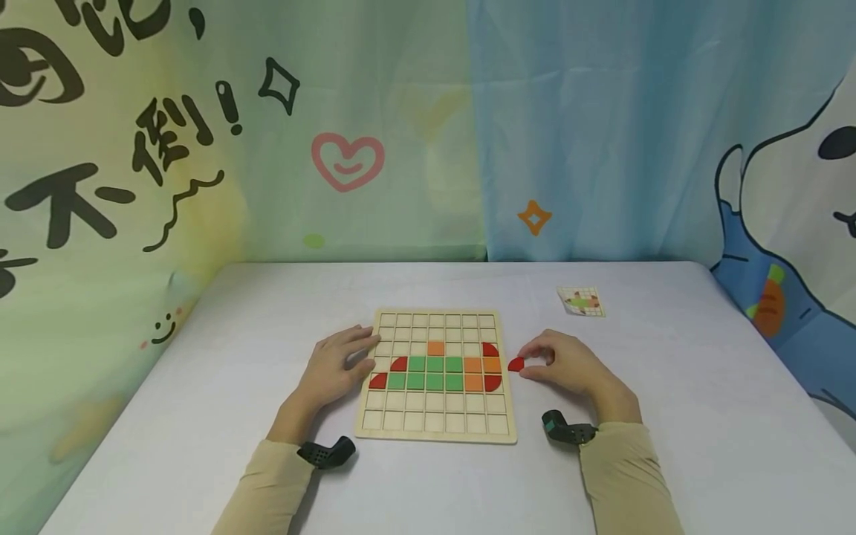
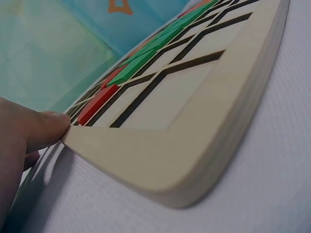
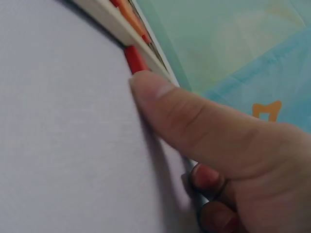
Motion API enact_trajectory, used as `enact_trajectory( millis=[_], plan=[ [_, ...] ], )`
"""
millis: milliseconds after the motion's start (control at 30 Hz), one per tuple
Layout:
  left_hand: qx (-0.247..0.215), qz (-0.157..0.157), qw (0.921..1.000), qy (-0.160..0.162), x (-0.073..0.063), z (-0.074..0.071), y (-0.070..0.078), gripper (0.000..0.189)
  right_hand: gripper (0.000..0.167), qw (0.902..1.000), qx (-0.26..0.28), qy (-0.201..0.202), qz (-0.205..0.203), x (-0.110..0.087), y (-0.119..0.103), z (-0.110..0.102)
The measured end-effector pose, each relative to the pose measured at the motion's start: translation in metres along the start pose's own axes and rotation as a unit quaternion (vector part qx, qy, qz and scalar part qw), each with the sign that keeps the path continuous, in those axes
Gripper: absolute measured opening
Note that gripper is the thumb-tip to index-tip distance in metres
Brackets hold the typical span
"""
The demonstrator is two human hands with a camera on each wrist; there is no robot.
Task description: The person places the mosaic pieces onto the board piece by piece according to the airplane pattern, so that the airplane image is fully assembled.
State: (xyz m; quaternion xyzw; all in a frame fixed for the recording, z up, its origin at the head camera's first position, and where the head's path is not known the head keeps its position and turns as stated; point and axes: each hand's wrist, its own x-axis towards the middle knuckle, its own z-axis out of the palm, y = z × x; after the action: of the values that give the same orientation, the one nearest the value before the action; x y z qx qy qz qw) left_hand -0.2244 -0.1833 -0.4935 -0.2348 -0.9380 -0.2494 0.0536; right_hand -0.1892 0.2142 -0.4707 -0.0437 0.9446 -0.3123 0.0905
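Observation:
A square wooden grid board (image 1: 435,439) lies flat on the table. Its cells hold several green squares (image 1: 435,381), several orange squares (image 1: 473,382) and several red quarter-circle pieces (image 1: 492,383). My left hand (image 1: 339,364) touches the board's left edge, thumb and fingers spread; in the left wrist view the thumb (image 2: 53,124) rests on the rim. Just right of the board, my right hand (image 1: 565,364) pinches another red quarter-circle piece (image 1: 516,364) between thumb and finger. In the right wrist view that piece (image 3: 136,59) shows beyond the thumb tip, close to the board's edge.
A small picture card (image 1: 583,302) with a coloured grid pattern lies at the back right of the white-covered table (image 1: 200,416). Behind the table hangs a printed curtain (image 1: 414,89). Each wrist wears a black camera (image 1: 328,452).

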Motion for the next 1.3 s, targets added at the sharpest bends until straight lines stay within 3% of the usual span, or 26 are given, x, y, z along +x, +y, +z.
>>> enact_trajectory(
  millis=[433, 633, 867, 1300],
  plan=[
    [-0.005, 0.004, 1.0, 0.0, 0.001, -0.001, 0.001, 0.046, 0.036, 0.9986, 0.027, 0.04, 0.023, 0.002, 0.001, 0.0],
    [-0.003, 0.004, 1.0, -0.001, 0.001, 0.0, 0.001, 0.046, 0.031, 0.9961, 0.034, 0.081, -0.002, 0.009, -0.006, 0.006],
    [-0.003, 0.003, 1.0, 0.004, 0.0, 0.001, -0.001, 0.045, 0.033, 0.9913, 0.043, 0.119, -0.034, 0.021, -0.033, 0.014],
    [-0.009, 0.006, 0.9999, 0.011, -0.001, 0.001, -0.002, 0.045, 0.031, 0.9947, 0.019, 0.091, -0.043, 0.044, -0.069, 0.03]
  ],
)
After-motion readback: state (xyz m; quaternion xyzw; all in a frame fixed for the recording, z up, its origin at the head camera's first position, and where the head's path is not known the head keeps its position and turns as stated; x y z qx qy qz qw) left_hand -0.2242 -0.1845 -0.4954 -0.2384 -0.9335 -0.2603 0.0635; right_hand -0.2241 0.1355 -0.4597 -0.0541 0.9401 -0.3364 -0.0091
